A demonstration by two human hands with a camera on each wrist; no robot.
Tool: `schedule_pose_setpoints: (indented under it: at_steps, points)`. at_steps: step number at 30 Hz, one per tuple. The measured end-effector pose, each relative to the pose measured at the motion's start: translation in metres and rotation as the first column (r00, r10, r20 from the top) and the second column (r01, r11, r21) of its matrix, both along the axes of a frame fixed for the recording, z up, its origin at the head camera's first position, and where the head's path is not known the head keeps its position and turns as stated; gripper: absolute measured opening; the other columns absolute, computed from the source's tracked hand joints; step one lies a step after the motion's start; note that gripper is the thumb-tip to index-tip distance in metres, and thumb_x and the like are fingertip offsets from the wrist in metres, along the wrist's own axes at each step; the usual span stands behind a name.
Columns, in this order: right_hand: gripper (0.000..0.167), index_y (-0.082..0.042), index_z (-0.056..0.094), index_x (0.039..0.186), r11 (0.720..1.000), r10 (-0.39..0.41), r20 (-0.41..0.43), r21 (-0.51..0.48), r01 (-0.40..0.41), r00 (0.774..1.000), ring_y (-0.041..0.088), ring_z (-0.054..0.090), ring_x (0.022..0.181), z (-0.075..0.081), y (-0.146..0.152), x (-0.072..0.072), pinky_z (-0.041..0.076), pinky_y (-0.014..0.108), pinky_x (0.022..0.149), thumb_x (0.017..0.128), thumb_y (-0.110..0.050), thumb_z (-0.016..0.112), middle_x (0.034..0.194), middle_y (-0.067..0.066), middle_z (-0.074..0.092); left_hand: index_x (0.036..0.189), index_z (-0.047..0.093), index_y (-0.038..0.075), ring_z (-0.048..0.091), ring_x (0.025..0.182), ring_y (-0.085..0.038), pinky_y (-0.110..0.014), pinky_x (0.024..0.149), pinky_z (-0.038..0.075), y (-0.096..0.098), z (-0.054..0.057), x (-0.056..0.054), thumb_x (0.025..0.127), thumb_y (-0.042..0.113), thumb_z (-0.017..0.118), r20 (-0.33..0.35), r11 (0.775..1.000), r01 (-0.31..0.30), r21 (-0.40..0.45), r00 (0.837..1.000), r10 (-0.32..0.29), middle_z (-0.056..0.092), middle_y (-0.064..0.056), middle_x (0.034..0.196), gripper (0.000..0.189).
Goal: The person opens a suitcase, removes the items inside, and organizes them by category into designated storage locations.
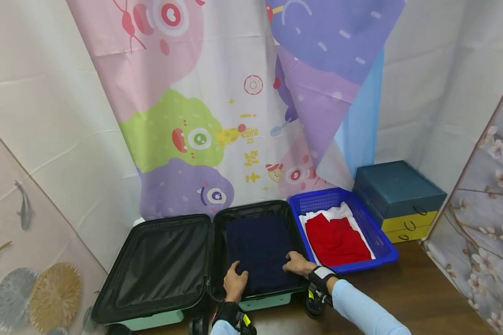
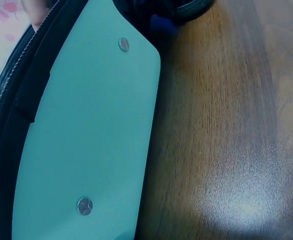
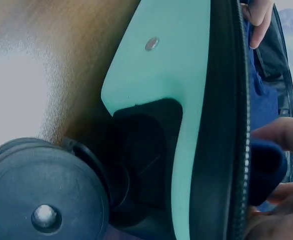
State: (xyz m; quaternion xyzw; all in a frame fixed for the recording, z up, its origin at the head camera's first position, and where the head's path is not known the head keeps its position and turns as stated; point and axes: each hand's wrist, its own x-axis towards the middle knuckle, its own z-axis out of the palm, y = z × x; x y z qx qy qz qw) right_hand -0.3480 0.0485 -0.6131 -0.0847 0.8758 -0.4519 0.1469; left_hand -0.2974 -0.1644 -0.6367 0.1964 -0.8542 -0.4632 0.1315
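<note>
An open suitcase lies flat with a black lining and a mint-green shell [image 2: 91, 120]. Navy folded clothing [image 1: 260, 251] fills its right half [image 1: 220, 228]. My left hand [image 1: 235, 283] is at the clothing's near left corner, thumb and forefinger apart, fingertips at the cloth. At the near right side, my right hand [image 1: 298, 264] pinches a raised fold of the navy cloth [image 3: 265, 162] between thumb and fingers, just inside the zipper edge [image 3: 244, 125]. The left wrist view shows mostly the shell, with only a bit of a hand [image 2: 35, 12] at the top.
Left of the clothing lies the suitcase's other half [image 1: 163, 265], with bare black lining. A blue plastic basket [image 1: 383, 253] with red clothing [image 1: 337, 239] over white cloth stands at the right. Behind it is a green and yellow drawer box [image 1: 398, 186]. A suitcase wheel [image 3: 46, 195] juts out over the wooden table [image 1: 423, 288].
</note>
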Motion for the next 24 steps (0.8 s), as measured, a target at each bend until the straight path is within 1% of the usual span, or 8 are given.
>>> schedule_pose_setpoints:
  at_steps: [4,7,10,13,17,19,21,24]
  points:
    - [0.022,0.006,0.057,0.097,0.990,-0.078,-0.073,-0.124,0.068,0.994,0.030,0.057,0.092,-0.001,-0.001,-0.002,0.046,0.041,0.083,0.083,-0.005,0.070,0.098,0.017,0.060,0.118,0.067,-0.001,0.057,0.107,-0.048,-0.059,0.091,0.041,0.000,0.004,0.000,0.078,0.004,0.068,0.010,1.000,0.002,0.005,1.000,-0.002,0.063,-0.029,0.118,0.040]
    - [0.019,-0.002,0.053,0.088,0.982,-0.106,-0.108,-0.168,0.086,0.989,0.025,0.055,0.084,0.000,-0.001,-0.004,0.044,0.037,0.077,0.086,-0.007,0.072,0.088,0.009,0.057,0.111,0.069,0.001,0.060,0.102,-0.046,-0.059,0.087,0.043,0.001,0.008,-0.001,0.080,0.011,0.067,0.033,1.000,-0.019,0.025,0.999,0.019,0.065,-0.027,0.113,0.033]
    - [0.019,-0.004,0.051,0.086,0.983,-0.103,-0.120,-0.163,0.082,0.988,0.027,0.054,0.082,0.001,-0.002,-0.005,0.043,0.037,0.074,0.085,-0.003,0.070,0.085,0.009,0.055,0.102,0.068,0.001,0.061,0.097,-0.044,-0.057,0.086,0.042,0.003,0.009,-0.004,0.080,0.017,0.069,0.049,0.999,-0.026,0.039,0.999,0.024,0.067,-0.023,0.104,0.027]
    - [0.019,-0.001,0.054,0.094,0.988,-0.081,-0.083,-0.140,0.069,0.993,0.032,0.052,0.089,0.002,-0.002,-0.008,0.042,0.038,0.074,0.081,0.003,0.066,0.097,0.019,0.054,0.094,0.062,0.002,0.060,0.093,-0.042,-0.056,0.084,0.041,0.005,0.010,-0.007,0.075,0.011,0.074,0.040,1.000,-0.016,0.022,0.999,0.015,0.066,-0.020,0.095,0.024]
    - [0.045,0.006,0.056,0.122,0.993,-0.045,0.029,-0.110,0.048,0.999,0.029,0.047,0.076,0.004,-0.001,-0.013,0.039,0.033,0.060,0.077,0.006,0.058,0.118,0.030,0.047,0.090,0.056,0.003,0.060,0.088,-0.043,-0.056,0.081,0.042,0.007,0.010,-0.008,0.066,-0.001,0.076,0.034,1.000,-0.007,-0.011,0.999,0.007,0.064,-0.021,0.090,0.031]
    - [0.057,0.009,0.050,0.133,0.993,-0.025,0.089,-0.111,0.034,0.996,0.025,0.045,0.069,0.005,0.000,-0.015,0.037,0.031,0.053,0.077,0.006,0.054,0.126,0.032,0.046,0.094,0.056,0.003,0.059,0.092,-0.045,-0.057,0.082,0.042,0.008,0.011,-0.009,0.066,-0.002,0.074,0.042,1.000,-0.003,-0.004,0.999,0.004,0.063,-0.023,0.094,0.034]
    - [0.063,0.014,0.043,0.139,0.993,-0.009,0.134,-0.117,0.024,0.991,0.023,0.045,0.066,0.007,0.000,-0.017,0.037,0.031,0.050,0.077,0.005,0.052,0.131,0.031,0.048,0.104,0.059,0.003,0.058,0.096,-0.048,-0.060,0.083,0.042,0.008,0.012,-0.010,0.067,-0.001,0.072,0.060,1.000,0.000,0.004,0.998,0.000,0.063,-0.027,0.102,0.039]
    - [0.068,0.019,0.035,0.141,0.992,0.002,0.159,-0.128,0.019,0.987,0.026,0.050,0.079,0.008,0.001,-0.019,0.043,0.033,0.057,0.077,0.004,0.053,0.139,0.034,0.043,0.119,0.063,0.004,0.056,0.105,-0.051,-0.064,0.086,0.041,0.006,0.013,-0.011,0.070,0.004,0.070,0.095,1.000,0.024,0.009,0.995,-0.024,0.061,-0.029,0.117,0.050]
